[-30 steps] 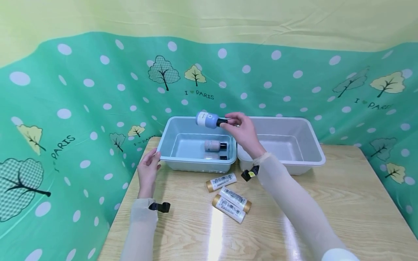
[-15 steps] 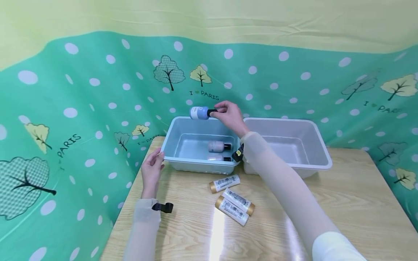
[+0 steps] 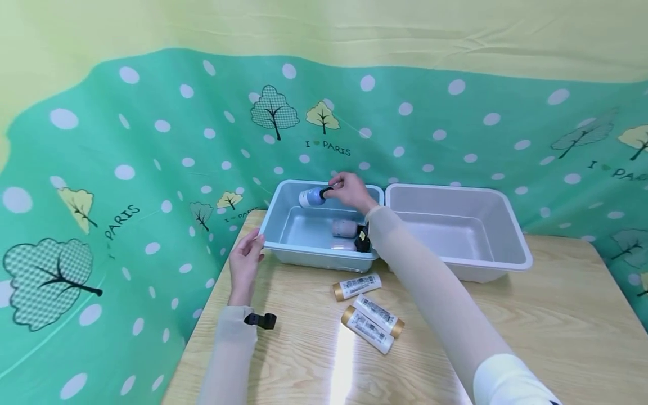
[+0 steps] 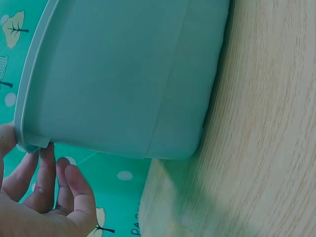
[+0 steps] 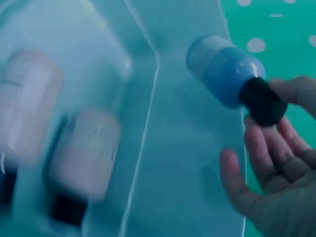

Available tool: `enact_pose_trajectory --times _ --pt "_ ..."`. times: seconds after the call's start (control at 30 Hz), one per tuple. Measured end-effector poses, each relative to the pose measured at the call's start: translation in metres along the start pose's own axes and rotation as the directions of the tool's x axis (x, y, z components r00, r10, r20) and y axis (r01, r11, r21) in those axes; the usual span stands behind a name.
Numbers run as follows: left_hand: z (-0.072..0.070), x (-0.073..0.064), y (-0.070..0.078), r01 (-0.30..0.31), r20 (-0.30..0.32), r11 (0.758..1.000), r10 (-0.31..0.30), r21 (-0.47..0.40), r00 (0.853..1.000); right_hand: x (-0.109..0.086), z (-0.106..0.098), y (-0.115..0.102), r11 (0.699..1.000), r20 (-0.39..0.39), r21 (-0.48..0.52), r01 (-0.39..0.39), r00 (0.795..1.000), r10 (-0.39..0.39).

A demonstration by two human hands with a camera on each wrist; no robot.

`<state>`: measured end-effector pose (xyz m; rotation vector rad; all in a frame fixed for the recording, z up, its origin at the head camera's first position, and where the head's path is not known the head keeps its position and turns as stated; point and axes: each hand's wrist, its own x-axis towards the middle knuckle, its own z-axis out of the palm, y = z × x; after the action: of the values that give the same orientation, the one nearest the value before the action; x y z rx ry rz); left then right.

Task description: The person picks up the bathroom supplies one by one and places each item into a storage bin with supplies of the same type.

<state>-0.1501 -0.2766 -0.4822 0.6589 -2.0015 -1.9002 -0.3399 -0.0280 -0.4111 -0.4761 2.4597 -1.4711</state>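
The blue bottle (image 3: pixel 311 197), level with or above the rim half a second earlier, had dipped into the blue bin (image 3: pixel 314 257), neck end higher, with the right hand (image 3: pixel 349 190) following it down. That suggested a lowering well advanced yet unfinished, since the right grip was closed round the bottle's black cap (image 5: pixel 266 106). The left hand (image 3: pixel 245 253) had stayed at the bin's near left corner, and the left wrist view showed what the head view hardly did: its grip pinched the rim, thumb on one side and fingertips under the lip. From the head, the right wrist strap (image 3: pixel 362 241) hid the caps of the two pink bottles (image 3: pixel 345 228) lying inside; the right wrist view, though blurred, revealed both dark caps. Only the head view showed three white tubes (image 3: pixel 357 287) on the bench (image 3: pixel 283 360), and the grey bin (image 3: pixel 481 273) alongside.
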Motion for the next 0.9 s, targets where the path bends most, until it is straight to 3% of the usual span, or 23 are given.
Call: enact_pose_trajectory --times 0.2,0.33,0.67,0.9 --pt "0.003 -0.003 0.000 0.006 0.007 1.000 -0.006 0.012 1.000 0.000 0.006 0.011 0.986 0.112 -0.166 0.013 0.994 0.006" --pt "0.002 -0.003 0.000 -0.001 0.007 1.000 0.000 0.005 1.000 -0.001 0.009 0.014 0.975 0.194 -0.216 0.048 0.981 -0.006" --pt "0.002 -0.002 -0.001 -0.010 0.006 1.000 0.009 0.016 1.000 -0.016 -0.017 -0.013 0.991 0.250 -0.102 0.088 0.966 -0.060" --pt "0.002 -0.004 -0.001 -0.008 -0.005 1.000 0.008 0.012 1.000 -0.056 -0.040 -0.041 0.981 0.237 -0.036 0.192 0.955 -0.178"
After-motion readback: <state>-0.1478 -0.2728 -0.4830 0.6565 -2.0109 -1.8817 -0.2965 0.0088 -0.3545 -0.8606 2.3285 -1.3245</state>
